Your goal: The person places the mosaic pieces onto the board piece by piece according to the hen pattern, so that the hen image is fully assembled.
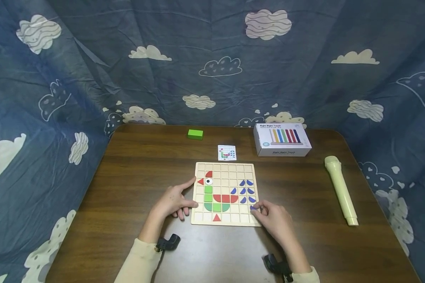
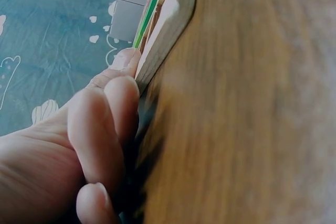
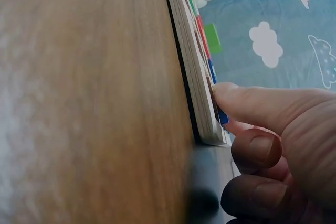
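A wooden grid board (image 1: 200, 218) lies on the table, with red, green and blue flat pieces forming a bird-like picture, including a round eye piece (image 1: 208, 181). At the board's left edge my left hand (image 1: 171, 201) rests its spread forefinger and thumb; its other fingers bend loosely below. My right hand (image 1: 278, 222) is at the lower right edge, pinching a blue leaf-shaped piece (image 3: 223, 117) between thumb and forefinger, low over the grid. Several similar blue pieces (image 1: 250, 191) sit in the squares just above that hand.
Behind the board lies a small picture card (image 1: 227, 153) showing a similar bird design. A green block (image 1: 195, 135) stands at the back, and a white box (image 1: 282, 140) at back right. A cream-coloured, club-shaped object (image 1: 341, 191) lies on the right. A cloud-patterned cloth hangs behind the table.
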Available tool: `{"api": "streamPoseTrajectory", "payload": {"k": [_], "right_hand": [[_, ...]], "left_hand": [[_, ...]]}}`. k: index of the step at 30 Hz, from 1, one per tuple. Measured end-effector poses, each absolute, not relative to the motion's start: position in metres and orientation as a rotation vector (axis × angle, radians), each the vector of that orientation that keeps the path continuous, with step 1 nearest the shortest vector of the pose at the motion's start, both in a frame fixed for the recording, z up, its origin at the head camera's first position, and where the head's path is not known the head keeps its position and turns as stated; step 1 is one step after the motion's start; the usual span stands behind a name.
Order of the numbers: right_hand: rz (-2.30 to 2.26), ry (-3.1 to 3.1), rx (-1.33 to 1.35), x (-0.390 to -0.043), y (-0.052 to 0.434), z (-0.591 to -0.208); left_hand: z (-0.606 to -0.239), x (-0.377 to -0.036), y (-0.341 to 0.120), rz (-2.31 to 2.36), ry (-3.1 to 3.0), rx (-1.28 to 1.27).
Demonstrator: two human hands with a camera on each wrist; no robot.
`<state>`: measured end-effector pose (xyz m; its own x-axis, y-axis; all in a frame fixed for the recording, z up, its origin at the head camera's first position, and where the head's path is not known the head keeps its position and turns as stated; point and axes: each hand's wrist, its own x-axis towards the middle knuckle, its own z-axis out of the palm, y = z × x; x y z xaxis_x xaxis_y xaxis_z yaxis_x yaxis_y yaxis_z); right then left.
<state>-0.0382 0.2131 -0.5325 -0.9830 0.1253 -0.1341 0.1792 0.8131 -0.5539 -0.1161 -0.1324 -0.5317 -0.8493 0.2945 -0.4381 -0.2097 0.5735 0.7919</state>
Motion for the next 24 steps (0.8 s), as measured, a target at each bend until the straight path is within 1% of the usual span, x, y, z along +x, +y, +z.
{"api": "streamPoseTrajectory", "payload": {"k": [12,24], "right_hand": [[-0.911,2.901,0.259,-0.0390,0.2132,-0.5320],[-0.918,2.910,0.242,-0.0389,0.2144,-0.5331]], "left_hand": [[-0.5263,-0.1129,-0.1277,1.220,2.299,0.021],[-0.5295,-0.1134,-0.1267,1.215,2.317,0.025]]}}
